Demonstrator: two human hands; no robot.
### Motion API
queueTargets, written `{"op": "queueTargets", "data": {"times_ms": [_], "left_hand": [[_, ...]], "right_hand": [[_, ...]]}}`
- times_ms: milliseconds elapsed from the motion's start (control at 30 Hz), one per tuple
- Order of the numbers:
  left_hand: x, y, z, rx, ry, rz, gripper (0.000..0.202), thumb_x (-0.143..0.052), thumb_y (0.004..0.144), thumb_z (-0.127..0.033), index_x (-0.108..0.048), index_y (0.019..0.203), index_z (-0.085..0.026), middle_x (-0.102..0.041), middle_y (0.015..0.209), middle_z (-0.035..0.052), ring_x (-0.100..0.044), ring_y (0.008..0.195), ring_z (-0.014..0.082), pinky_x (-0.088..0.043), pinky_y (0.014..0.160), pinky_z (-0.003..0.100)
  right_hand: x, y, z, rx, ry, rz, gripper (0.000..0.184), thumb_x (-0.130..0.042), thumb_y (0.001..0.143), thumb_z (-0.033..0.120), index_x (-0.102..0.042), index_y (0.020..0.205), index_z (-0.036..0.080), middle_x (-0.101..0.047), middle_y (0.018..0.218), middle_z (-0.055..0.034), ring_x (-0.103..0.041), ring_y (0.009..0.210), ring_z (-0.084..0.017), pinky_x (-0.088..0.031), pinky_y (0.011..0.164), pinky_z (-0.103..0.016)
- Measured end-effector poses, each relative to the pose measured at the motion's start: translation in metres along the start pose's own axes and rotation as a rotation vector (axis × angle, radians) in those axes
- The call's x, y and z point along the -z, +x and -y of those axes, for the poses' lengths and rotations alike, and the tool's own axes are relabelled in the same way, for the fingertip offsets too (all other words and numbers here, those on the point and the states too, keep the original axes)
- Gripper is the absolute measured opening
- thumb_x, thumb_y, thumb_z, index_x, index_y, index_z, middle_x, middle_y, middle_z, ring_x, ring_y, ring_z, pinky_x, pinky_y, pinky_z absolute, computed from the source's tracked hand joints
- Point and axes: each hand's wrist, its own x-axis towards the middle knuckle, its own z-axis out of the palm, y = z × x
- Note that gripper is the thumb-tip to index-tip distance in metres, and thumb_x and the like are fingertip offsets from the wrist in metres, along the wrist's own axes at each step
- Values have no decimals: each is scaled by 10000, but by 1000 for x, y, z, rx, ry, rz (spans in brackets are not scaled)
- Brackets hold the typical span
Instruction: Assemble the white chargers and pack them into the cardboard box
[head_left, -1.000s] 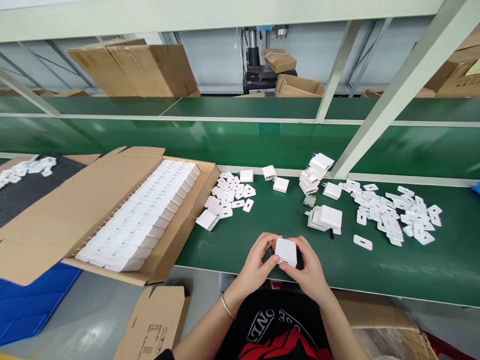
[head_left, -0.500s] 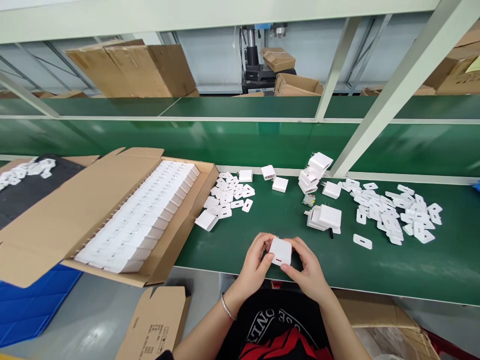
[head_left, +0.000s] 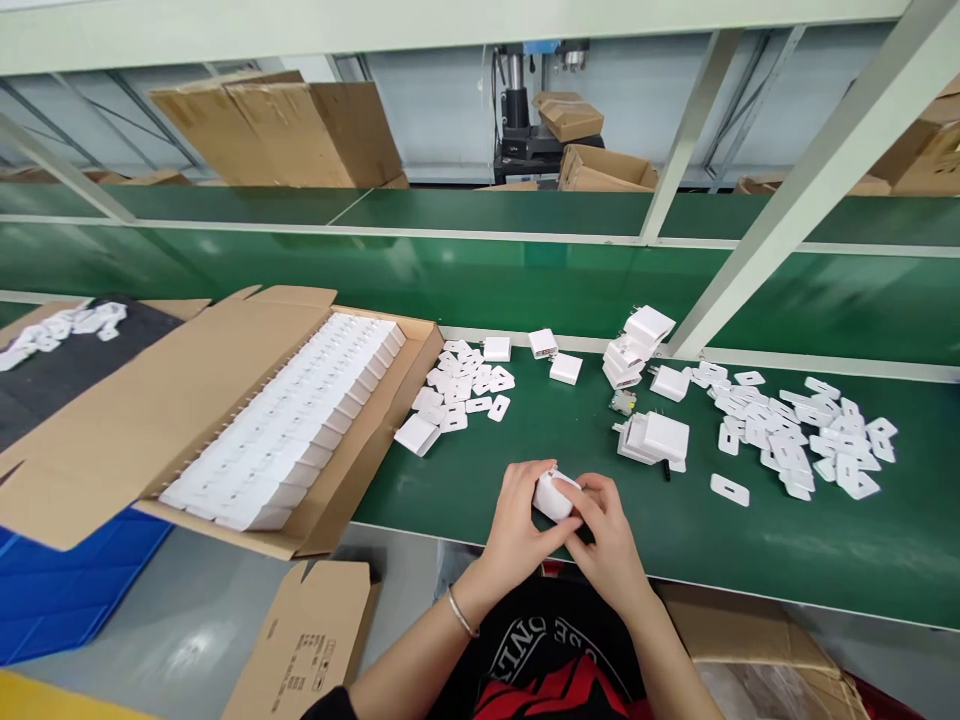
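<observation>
A white plug-in charger (head_left: 553, 497) is held near the front edge of the green table (head_left: 540, 430). My left hand (head_left: 521, 520) grips its left side, and my right hand (head_left: 602, 530) has its fingers across the top and right side. The fingers hide part of the charger. Beyond my hands, to the right, lie a stack of white chargers (head_left: 654, 438) and a small circuit board (head_left: 622, 402). Flat white slotted plates lie in a left pile (head_left: 461, 380) and a right pile (head_left: 787, 430). A single slotted plate (head_left: 730, 490) rests nearer to me.
At left, an open cardboard box (head_left: 405, 430) holds rows of white chargers. A slanted pale post (head_left: 780, 190) rises behind the right pile. More chargers (head_left: 634, 345) are heaped at its foot. Below the table edge stand a closed carton (head_left: 300, 640) and an open carton (head_left: 750, 630).
The charger has been turned and tilted in my hands; its face with the small red slot no longer shows. My right fingers have moved over its top. The view has shifted slightly.
</observation>
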Motion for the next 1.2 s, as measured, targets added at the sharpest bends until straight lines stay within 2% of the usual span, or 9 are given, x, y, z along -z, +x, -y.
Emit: {"op": "queueTargets", "data": {"times_ms": [100,267,400,500,600,700,867,1067,1200], "left_hand": [[1,0,-3,30,50,-22,506,-806,885,-345,-601,1330,-219,-658,1204,112,-585,1087,291,-516,959,456],[16,1,-3,2,-269,191,748,-792,900,-547,-509,1525,-250,-601,1359,143,-599,1139,278,-508,1022,429],[27,5,-4,-73,-325,226,640,-718,958,-573,-569,1498,-264,-632,1164,104,-595,997,229,-524,938,379],[30,10,-6,-105,-316,232,553,-712,970,-545,-620,1443,-274,-618,1193,106,-597,1018,226,-526,961,386],[29,14,-6,-125,-298,195,544,-743,937,-568,-647,1365,-246,-596,1277,128,-597,1089,249,-523,991,406],[22,14,-6,-108,-286,129,519,-760,914,-584,-654,1255,-208,-617,1182,113,-599,1058,247,-520,958,383],[7,9,-7,-59,-279,48,473,-718,936,-599,-639,1149,-184,-607,1093,95,-580,1008,234,-492,926,359],[-1,5,-6,-8,-309,16,520,-670,941,-669,-644,1085,-170,-605,1032,88,-571,950,221,-487,880,340],[-1,7,-4,23,-311,15,527,-669,936,-681,-641,1057,-169,-596,1003,73,-567,923,212,-480,862,330]], "right_hand": [[0,0,0,-31,18,39,507,-571,997,155,-579,1468,344,-562,1206,-96,-672,933,-214,-606,808,-360],[9,5,3,-120,228,13,496,-673,937,230,-574,1420,284,-604,1199,-109,-657,1012,-249,-619,839,-364],[13,5,3,-121,332,-1,478,-672,931,238,-577,1397,282,-605,1216,-109,-651,1087,-260,-613,915,-389],[14,3,3,-131,358,11,466,-666,933,247,-577,1390,279,-609,1212,-109,-651,1086,-259,-608,924,-391],[13,2,0,-138,368,32,441,-663,941,280,-584,1374,259,-626,1236,-123,-661,1097,-269,-605,916,-387],[12,2,-4,-135,376,40,406,-655,970,336,-589,1361,247,-658,1242,-122,-684,1075,-264,-602,902,-374],[12,4,-6,-191,381,21,309,-641,1003,436,-644,1234,231,-706,1073,-79,-695,906,-225,-592,795,-326],[15,6,-5,-213,335,1,313,-669,971,492,-682,1117,216,-710,935,-53,-652,777,-203,-528,657,-288],[14,8,-5,-256,363,9,346,-653,974,536,-692,1080,209,-706,907,-52,-645,757,-202,-536,658,-295]]}}
